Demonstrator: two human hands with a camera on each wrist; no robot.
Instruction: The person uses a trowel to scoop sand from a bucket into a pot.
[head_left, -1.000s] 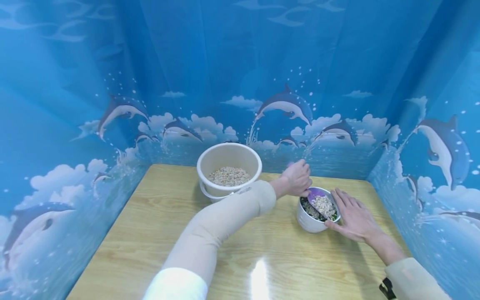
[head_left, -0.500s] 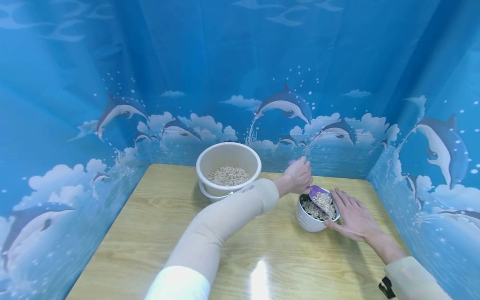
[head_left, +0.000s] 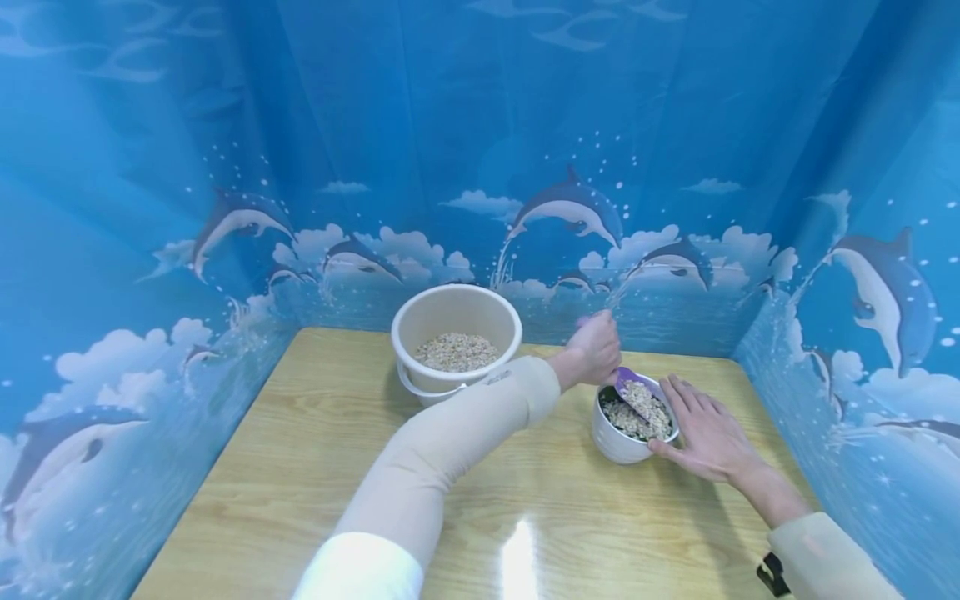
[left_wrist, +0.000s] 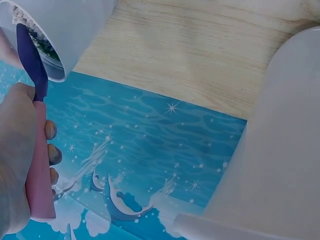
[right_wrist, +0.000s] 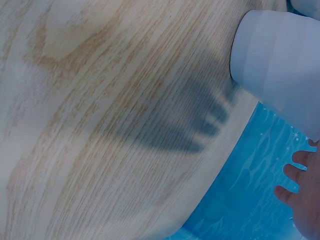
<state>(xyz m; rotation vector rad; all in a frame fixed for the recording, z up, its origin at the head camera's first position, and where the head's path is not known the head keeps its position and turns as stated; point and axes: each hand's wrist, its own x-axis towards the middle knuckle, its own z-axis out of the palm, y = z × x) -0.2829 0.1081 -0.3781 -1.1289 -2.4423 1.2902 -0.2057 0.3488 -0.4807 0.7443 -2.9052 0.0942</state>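
My left hand (head_left: 594,346) grips a small trowel by its pink handle (left_wrist: 41,170). The trowel's purple blade (head_left: 628,382) slopes down into a white ribbed pot (head_left: 621,448), bearing pale gravel (head_left: 649,407). More pale gravel lies in the pot, with dark and green bits showing near its inner wall. At the pot's right side, my right hand (head_left: 708,433) rests with straight fingers along the rim and the thumb at the front. In the right wrist view, the pot (right_wrist: 280,60) stands just above the fingertips (right_wrist: 285,195).
Left of the pot, a cream bucket (head_left: 408,329) holds gravel (head_left: 459,352), its handle hanging in front. My left forearm crosses close before it. The wooden table (head_left: 315,467) is backed and flanked by a blue dolphin-print curtain (head_left: 465,167).
The trowel's blade has risen slightly and tipped, and gravel has spread over more of the pot's contents. My left hand has shifted up a little; my right hand stays at the rim.
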